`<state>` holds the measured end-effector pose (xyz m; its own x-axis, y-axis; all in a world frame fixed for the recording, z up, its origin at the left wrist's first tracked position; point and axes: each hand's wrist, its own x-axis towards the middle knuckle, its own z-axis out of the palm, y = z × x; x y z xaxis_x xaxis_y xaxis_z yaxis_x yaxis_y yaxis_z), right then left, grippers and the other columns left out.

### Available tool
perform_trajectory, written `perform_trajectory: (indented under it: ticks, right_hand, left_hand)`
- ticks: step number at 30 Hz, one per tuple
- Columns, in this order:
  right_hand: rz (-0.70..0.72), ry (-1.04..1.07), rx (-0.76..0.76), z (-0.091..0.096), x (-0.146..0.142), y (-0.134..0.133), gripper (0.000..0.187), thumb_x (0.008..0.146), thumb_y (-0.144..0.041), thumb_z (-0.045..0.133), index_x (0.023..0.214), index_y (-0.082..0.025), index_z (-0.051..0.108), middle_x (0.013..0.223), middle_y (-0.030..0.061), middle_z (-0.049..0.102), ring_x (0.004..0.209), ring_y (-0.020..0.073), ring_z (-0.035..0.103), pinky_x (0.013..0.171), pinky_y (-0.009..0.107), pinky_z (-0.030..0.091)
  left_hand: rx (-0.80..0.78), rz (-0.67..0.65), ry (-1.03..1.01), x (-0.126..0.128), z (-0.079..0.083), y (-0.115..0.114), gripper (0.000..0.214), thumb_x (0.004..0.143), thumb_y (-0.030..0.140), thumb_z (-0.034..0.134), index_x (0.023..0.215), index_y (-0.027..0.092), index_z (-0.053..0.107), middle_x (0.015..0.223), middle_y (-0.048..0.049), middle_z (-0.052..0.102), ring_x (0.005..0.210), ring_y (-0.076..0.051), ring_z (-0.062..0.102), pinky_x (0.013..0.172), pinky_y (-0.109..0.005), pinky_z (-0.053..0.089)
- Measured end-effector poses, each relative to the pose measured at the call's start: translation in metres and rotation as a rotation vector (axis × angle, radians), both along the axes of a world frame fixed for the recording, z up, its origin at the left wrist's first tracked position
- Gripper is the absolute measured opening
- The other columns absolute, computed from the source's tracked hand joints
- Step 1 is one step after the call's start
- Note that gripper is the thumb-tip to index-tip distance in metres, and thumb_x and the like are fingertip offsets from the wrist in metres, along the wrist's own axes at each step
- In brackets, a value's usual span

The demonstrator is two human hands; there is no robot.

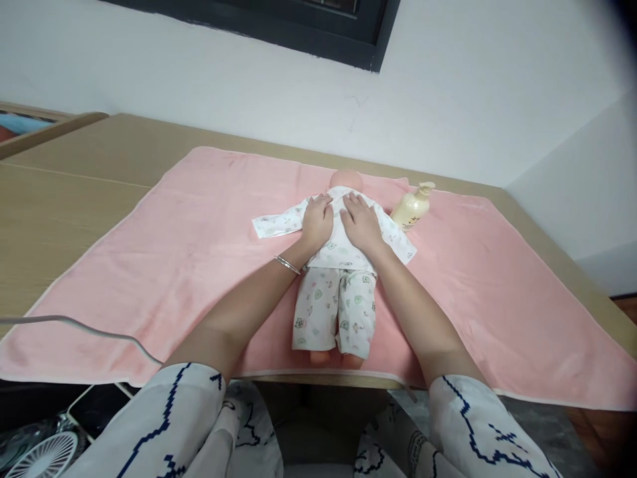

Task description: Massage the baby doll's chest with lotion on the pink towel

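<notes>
A baby doll [347, 178] lies on a pink blanket [209, 219], its head away from me and its feet near the table's front edge. It wears a white patterned long-sleeved top [343, 249] and matching trousers [318, 312]. My left hand [317, 222] rests flat on the left side of the top, fingers stretched toward the neck. On the right side, my right hand [361, 222] lies flat with its fingers slightly spread. Neither hand grips anything. Just right of the doll's sleeve, a cream pump bottle [412, 207] leans over on the blanket.
The blanket covers much of a wooden table [99, 149] set against a white wall [249, 79]. A grey cable [84, 325] runs across the blanket at the left. Below the front edge at lower left is a small white fan [47, 457].
</notes>
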<state>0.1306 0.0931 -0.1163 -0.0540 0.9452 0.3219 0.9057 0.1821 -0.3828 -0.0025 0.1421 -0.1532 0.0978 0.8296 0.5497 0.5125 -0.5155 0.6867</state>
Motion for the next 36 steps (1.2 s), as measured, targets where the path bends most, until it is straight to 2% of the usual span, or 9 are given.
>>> perform_trajectory:
  ticks: [4, 8, 12, 15, 20, 25, 28, 32, 36]
  right_hand:
    - [-0.133, 0.066, 0.014, -0.007, 0.010, 0.006, 0.061, 0.100, -0.046, 0.032, 0.149, -0.012, 0.043, 0.159, 0.0181, 0.037, 0.150, 0.0370, 0.026, 0.120, 0.062, 0.020]
    - [-0.148, -0.034, 0.046, -0.006, -0.008, -0.009, 0.059, 0.099, -0.032, 0.029, 0.147, -0.001, 0.043, 0.154, 0.0256, 0.041, 0.148, 0.0394, 0.030, 0.119, 0.062, 0.023]
    - [0.059, -0.124, 0.093, -0.001, -0.013, -0.016, 0.054, 0.095, -0.021, 0.032, 0.143, -0.004, 0.050, 0.153, 0.0188, 0.046, 0.148, 0.0307, 0.033, 0.124, 0.050, 0.022]
    - [0.167, -0.080, 0.074, 0.000, 0.003, -0.007, 0.053, 0.098, -0.027, 0.032, 0.145, -0.011, 0.050, 0.156, 0.0113, 0.044, 0.149, 0.0257, 0.032, 0.125, 0.048, 0.022]
    - [-0.010, 0.037, 0.022, -0.007, 0.025, 0.007, 0.061, 0.101, -0.048, 0.031, 0.150, -0.014, 0.042, 0.161, 0.0141, 0.034, 0.152, 0.0325, 0.025, 0.122, 0.058, 0.019]
    - [-0.083, -0.067, 0.077, -0.003, 0.011, -0.003, 0.056, 0.101, -0.039, 0.029, 0.143, -0.008, 0.048, 0.143, 0.0221, 0.054, 0.139, 0.0371, 0.044, 0.114, 0.056, 0.034]
    - [-0.104, -0.109, 0.082, 0.002, 0.001, -0.009, 0.053, 0.099, -0.033, 0.028, 0.138, -0.005, 0.052, 0.135, 0.0245, 0.058, 0.130, 0.0394, 0.051, 0.108, 0.056, 0.041]
    - [-0.053, -0.046, 0.032, 0.001, 0.008, -0.005, 0.055, 0.099, -0.034, 0.032, 0.144, -0.006, 0.048, 0.148, 0.0210, 0.050, 0.144, 0.0365, 0.039, 0.116, 0.054, 0.034]
    - [0.008, 0.046, -0.033, -0.003, 0.028, 0.008, 0.061, 0.099, -0.042, 0.036, 0.151, -0.010, 0.041, 0.159, 0.0164, 0.038, 0.151, 0.0330, 0.027, 0.124, 0.055, 0.018]
  left_hand:
    - [-0.006, 0.011, 0.031, 0.001, 0.001, -0.001, 0.038, 0.094, 0.015, 0.037, 0.119, 0.017, 0.066, 0.135, -0.0081, 0.066, 0.136, -0.021, 0.053, 0.125, -0.045, 0.029]
    - [0.014, 0.007, 0.059, 0.001, 0.002, -0.002, 0.039, 0.093, 0.013, 0.036, 0.120, 0.015, 0.065, 0.138, -0.0094, 0.064, 0.139, -0.020, 0.050, 0.126, -0.044, 0.028]
    - [0.064, -0.048, 0.081, 0.000, 0.000, 0.000, 0.041, 0.092, 0.010, 0.034, 0.121, 0.016, 0.063, 0.146, -0.0103, 0.057, 0.143, -0.019, 0.044, 0.126, -0.044, 0.029]
    - [0.063, -0.052, 0.102, -0.001, -0.001, 0.001, 0.043, 0.091, 0.008, 0.034, 0.123, 0.017, 0.062, 0.146, -0.0093, 0.056, 0.144, -0.019, 0.044, 0.125, -0.044, 0.031]
    - [0.061, -0.058, 0.123, 0.000, 0.002, -0.001, 0.044, 0.090, 0.007, 0.034, 0.124, 0.011, 0.063, 0.145, -0.0134, 0.057, 0.143, -0.021, 0.044, 0.125, -0.041, 0.031]
    - [0.004, -0.015, 0.147, 0.002, 0.007, -0.004, 0.044, 0.092, 0.009, 0.034, 0.127, 0.010, 0.061, 0.141, -0.0146, 0.060, 0.140, -0.023, 0.047, 0.125, -0.043, 0.029]
    - [-0.048, 0.003, 0.130, 0.003, 0.008, -0.003, 0.043, 0.094, 0.015, 0.038, 0.131, 0.008, 0.058, 0.144, -0.0170, 0.056, 0.142, -0.025, 0.045, 0.126, -0.044, 0.026]
    - [-0.061, -0.005, 0.187, 0.005, 0.012, -0.004, 0.043, 0.096, 0.022, 0.041, 0.133, 0.007, 0.055, 0.148, -0.0196, 0.052, 0.144, -0.029, 0.042, 0.125, -0.049, 0.025]
    - [-0.011, 0.015, 0.298, 0.010, 0.019, -0.013, 0.038, 0.097, 0.019, 0.036, 0.122, 0.004, 0.061, 0.137, -0.0230, 0.059, 0.136, -0.031, 0.050, 0.120, -0.046, 0.034]
